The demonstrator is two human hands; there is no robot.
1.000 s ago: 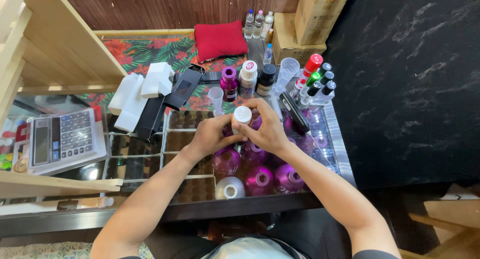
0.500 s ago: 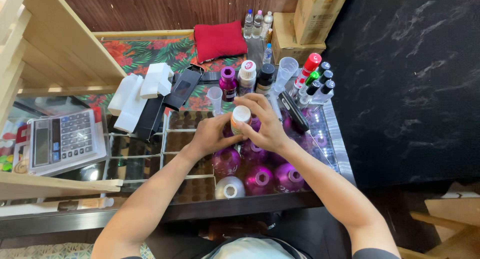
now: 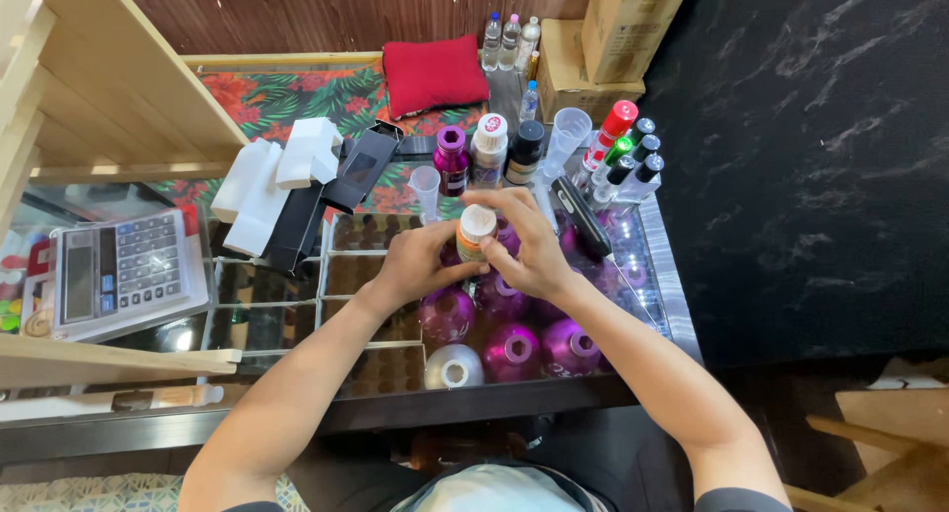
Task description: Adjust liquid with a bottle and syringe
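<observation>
Both my hands meet over a glass counter point(image 3: 287, 304) around one small bottle point(image 3: 474, 231) with an orange body and a white cap. My left hand point(image 3: 420, 265) grips its lower part from the left. My right hand point(image 3: 529, 243) wraps it from the right, fingers curled over the cap side. Just below my hands stand several round magenta bottles point(image 3: 511, 349) and one silver bottle point(image 3: 453, 368), all with open necks.
A calculator point(image 3: 119, 273) lies at the left. White boxes point(image 3: 282, 171) and black boxes point(image 3: 331, 191) sit behind it. Bottles point(image 3: 488, 148), clear cups point(image 3: 569, 134) and capped vials point(image 3: 628, 156) crowd the back right. A red cushion point(image 3: 435, 70) and cardboard boxes point(image 3: 608, 38) lie beyond.
My hands and the small bottle stay in nearly the same place; the fingers of my right hand have shifted slightly around the cap.
</observation>
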